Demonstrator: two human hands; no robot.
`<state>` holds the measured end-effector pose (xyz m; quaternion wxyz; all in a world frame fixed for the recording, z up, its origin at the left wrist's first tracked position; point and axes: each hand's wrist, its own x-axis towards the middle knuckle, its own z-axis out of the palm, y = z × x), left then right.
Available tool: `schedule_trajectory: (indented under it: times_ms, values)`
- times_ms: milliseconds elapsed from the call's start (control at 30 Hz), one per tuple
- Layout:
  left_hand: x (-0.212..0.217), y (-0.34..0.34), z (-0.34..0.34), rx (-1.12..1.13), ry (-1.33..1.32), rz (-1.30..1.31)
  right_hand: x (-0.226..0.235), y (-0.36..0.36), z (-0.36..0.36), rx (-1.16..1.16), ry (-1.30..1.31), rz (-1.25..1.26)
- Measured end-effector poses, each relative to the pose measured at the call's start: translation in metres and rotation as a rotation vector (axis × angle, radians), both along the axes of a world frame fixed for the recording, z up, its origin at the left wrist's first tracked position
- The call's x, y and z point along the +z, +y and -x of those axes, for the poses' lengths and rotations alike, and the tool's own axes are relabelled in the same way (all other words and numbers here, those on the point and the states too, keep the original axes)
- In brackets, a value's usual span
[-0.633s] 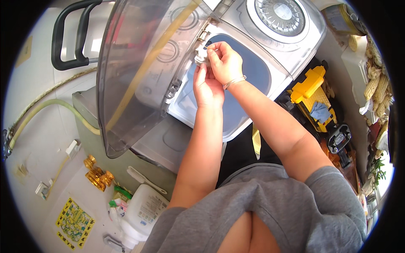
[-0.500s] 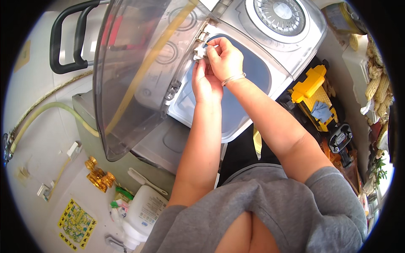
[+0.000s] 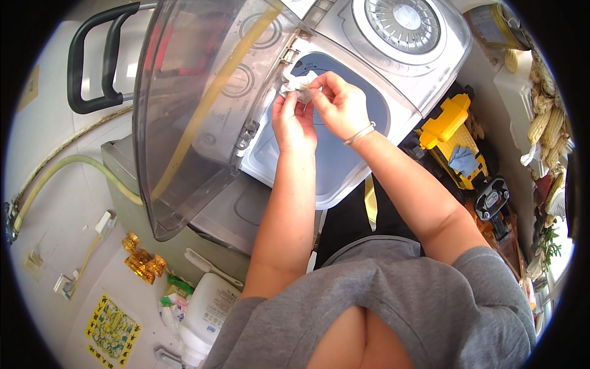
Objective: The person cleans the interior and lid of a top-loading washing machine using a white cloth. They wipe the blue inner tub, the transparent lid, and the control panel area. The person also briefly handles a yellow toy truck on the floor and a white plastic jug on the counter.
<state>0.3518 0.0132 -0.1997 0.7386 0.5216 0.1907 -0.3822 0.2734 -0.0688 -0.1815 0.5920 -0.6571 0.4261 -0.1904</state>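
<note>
Both hands hold a crumpled white tissue [image 3: 300, 85] above the open tub [image 3: 353, 132] of a twin-tub washing machine. My left hand [image 3: 295, 125] pinches it from below with bent fingers. My right hand [image 3: 341, 106], with a bracelet at the wrist, grips its right edge between thumb and forefinger. The tub's smoky see-through lid [image 3: 184, 123] stands raised to the left of my hands. Under them lies the blue-grey inside of the tub, partly hidden by my hands and forearms.
A round spin lid [image 3: 404, 24] is at the machine's far right. Right of it stand a yellow and black toolbox-like thing [image 3: 444, 129] and corn cobs [image 3: 546, 123]. At the left are a pale hose [image 3: 80, 158], a white brush [image 3: 206, 263] and a white jug [image 3: 212, 307].
The tissue has been opened out and looks larger. My right hand has moved right and toward me, away from the left one. The view has shifted slightly.
</note>
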Motion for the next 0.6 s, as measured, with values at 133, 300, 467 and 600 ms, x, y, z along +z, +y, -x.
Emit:
schedule_trajectory:
  times_ms: [133,300,467,600]
  values:
    - [-0.002,-0.003,-0.001,-0.003,-0.033,0.002,-0.005,0.001,-0.017,0.047,0.066,0.103]
    - [-0.007,-0.005,-0.003,-0.02,-0.004,0.104,-0.009,0.004,-0.034,-0.092,0.048,0.092]
    - [-0.008,-0.009,-0.005,-0.069,0.071,0.188,-0.009,0.005,-0.041,-0.136,0.075,0.119]
    - [-0.009,-0.007,-0.007,-0.077,0.11,0.232,-0.01,0.007,-0.039,-0.016,0.136,0.239]
